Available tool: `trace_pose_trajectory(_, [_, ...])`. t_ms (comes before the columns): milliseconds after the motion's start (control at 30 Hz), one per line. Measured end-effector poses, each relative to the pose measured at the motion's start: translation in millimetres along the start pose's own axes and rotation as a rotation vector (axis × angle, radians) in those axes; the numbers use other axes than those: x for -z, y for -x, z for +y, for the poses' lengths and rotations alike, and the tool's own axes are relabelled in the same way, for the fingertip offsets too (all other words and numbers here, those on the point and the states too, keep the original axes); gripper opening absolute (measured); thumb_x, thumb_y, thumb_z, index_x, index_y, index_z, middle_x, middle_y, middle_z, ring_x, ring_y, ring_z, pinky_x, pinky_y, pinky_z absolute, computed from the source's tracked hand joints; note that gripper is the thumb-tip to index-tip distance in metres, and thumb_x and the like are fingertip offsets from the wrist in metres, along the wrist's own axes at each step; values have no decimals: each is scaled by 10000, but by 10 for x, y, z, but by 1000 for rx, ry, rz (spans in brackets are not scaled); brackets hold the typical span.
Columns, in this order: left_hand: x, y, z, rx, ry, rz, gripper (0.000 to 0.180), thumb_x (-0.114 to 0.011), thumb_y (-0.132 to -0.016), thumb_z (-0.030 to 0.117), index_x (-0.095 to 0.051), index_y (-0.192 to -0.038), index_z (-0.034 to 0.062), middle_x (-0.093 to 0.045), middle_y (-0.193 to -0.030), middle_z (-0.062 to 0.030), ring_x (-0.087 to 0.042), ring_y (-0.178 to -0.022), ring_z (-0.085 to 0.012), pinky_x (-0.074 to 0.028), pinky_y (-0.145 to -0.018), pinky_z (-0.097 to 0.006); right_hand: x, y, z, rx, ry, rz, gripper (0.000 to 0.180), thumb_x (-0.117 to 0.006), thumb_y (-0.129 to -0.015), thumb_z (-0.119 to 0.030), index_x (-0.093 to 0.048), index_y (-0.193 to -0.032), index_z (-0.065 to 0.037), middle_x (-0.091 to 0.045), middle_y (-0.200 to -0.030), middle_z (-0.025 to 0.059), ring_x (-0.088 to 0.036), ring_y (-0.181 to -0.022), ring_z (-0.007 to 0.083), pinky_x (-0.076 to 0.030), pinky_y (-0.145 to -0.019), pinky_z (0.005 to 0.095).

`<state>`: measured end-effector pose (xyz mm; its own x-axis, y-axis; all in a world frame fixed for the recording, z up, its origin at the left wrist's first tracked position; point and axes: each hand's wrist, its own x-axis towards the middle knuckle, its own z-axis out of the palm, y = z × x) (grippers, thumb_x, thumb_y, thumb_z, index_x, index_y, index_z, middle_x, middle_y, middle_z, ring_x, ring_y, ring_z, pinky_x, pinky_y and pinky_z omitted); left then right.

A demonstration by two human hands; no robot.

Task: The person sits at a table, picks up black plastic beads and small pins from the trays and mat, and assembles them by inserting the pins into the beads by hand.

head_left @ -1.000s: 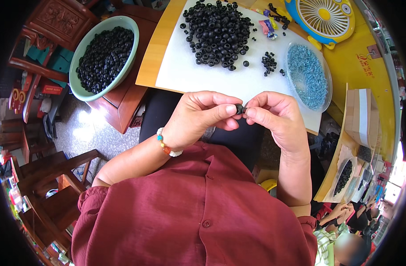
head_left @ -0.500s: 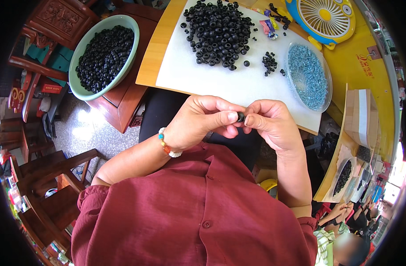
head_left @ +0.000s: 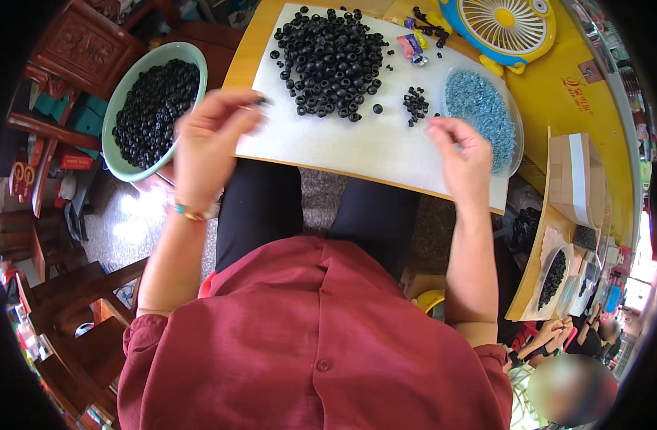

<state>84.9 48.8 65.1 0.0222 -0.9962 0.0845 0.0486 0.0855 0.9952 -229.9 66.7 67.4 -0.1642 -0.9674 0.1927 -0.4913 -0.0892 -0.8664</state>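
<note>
Over white foam board [head_left: 357, 147], left hand [head_left: 208, 136] pinches small black piece beside green bowl [head_left: 120, 161]; right hand [head_left: 463, 154], fingers loosely curled and empty, nearest clear tub of blue bits [head_left: 482, 115].

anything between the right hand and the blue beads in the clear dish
Nothing visible. The right hand hovers over the white mat right at the near rim of the clear dish of blue beads, with no object between them.

A yellow fan [head_left: 506, 27] stands beyond the white mat [head_left: 357, 147]; a cardboard box [head_left: 573, 179] lies right of it.
</note>
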Motion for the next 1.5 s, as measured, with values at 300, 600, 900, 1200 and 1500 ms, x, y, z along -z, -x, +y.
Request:
trace_pose_trajectory(300, [1478,-415,-449,-138,-905,390,197,-673,-779,100,-686,-974,74,-664,-951,-66,-610,-831,-142,-474,-787,-264,547,-384,638,-161,710,40,174,-642,-790,-244,-688,-909,-126,-686,-828,62,-648,-777,247,-450,-739,357])
trace_pose_trajectory(600, [-199,-402,-157,-720,-887,7,157,-702,-720,144,-696,-873,107,-640,-868,-60,-585,-838,-252,-449,-755,-367,537,-431,563,-164,891,-25,135,-660,-754,-222,-679,-841,-120,-687,-784,48,-651,-764,242,-440,-726,367])
trace_pose_trajectory(900, [-1220,-458,-404,-792,-1129,-275,143,-699,-696,186,-695,-832,141,-558,-791,17,-499,-862,-178,-376,-792,-334,548,-442,664,-228,742,10,159,-647,-729,-192,-675,-873,-129,-692,-802,48,-654,-780,235,-458,-734,350])
trace_pose_trajectory(1200, [-1080,-228,-245,-733,-849,-309,113,-683,-700,126,-611,-783,97,-609,-806,-17,-552,-778,-223,-412,-721,-349,598,-375,695,-202,591,16,215,-616,-746,-162,-679,-952,-158,-682,-775,63,-649,-727,221,-465,-704,313])
trace_pose_trajectory(1500, [-663,414,-182,195,-70,-349,191,-639,-834,118,-644,-1002,28,-618,-801,15,-528,-653,-53,-453,-598,-210,659,-360,640,-85,879,110,178,-554,-836,-168,-670,-962,-116,-671,-907,100,-617,-914,285,-419,-816,461])
